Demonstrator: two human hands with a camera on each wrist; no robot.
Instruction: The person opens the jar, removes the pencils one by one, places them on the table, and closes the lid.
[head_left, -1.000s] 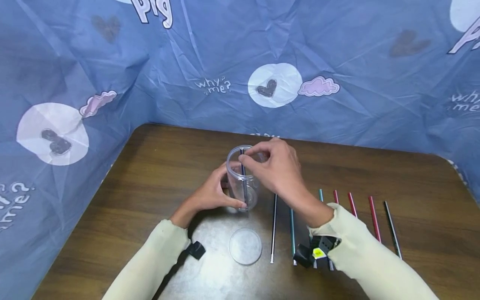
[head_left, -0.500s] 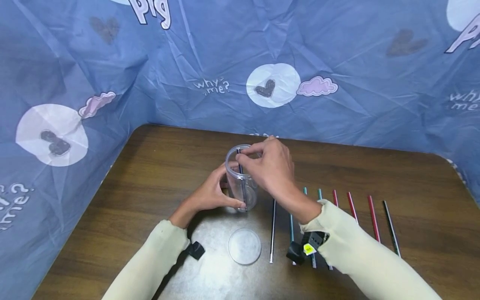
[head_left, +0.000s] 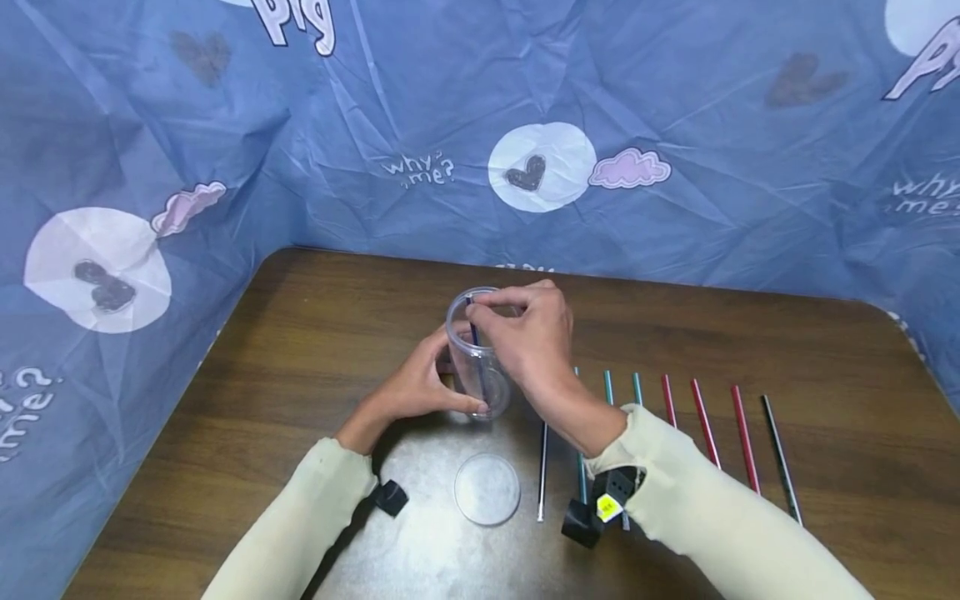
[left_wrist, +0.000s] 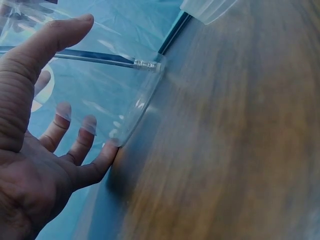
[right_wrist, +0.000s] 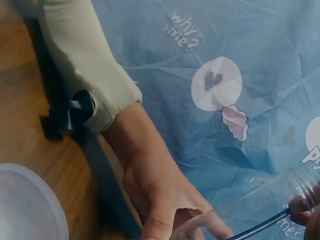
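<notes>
A clear plastic jar point(head_left: 462, 367) stands upright on the table, open at the top. My left hand point(head_left: 412, 385) holds it from the left, thumb low on the near side and the other fingers behind. In the left wrist view those fingers show through the clear wall. Inside the jar a dark blue pencil point(head_left: 474, 335) leans, its metal ferrule end point(left_wrist: 146, 65) low near the jar's base. My right hand point(head_left: 532, 333) pinches its upper end between thumb and forefinger at the rim. The right wrist view also shows the pencil point(right_wrist: 265, 227) through the jar wall.
A round translucent lid point(head_left: 487, 490) lies in front of the jar. To the right lie several pencils in a row: a dark one point(head_left: 542, 475), teal ones point(head_left: 608, 385), red ones point(head_left: 744, 437) and a black one point(head_left: 782, 458). My right forearm covers some. A blue printed sheet point(head_left: 420, 100) hangs behind.
My right hand has shifted left, bringing the pencil's top closer to the left side of the rim. The left hand keeps its hold on the jar. More of the row of pencils shows.
</notes>
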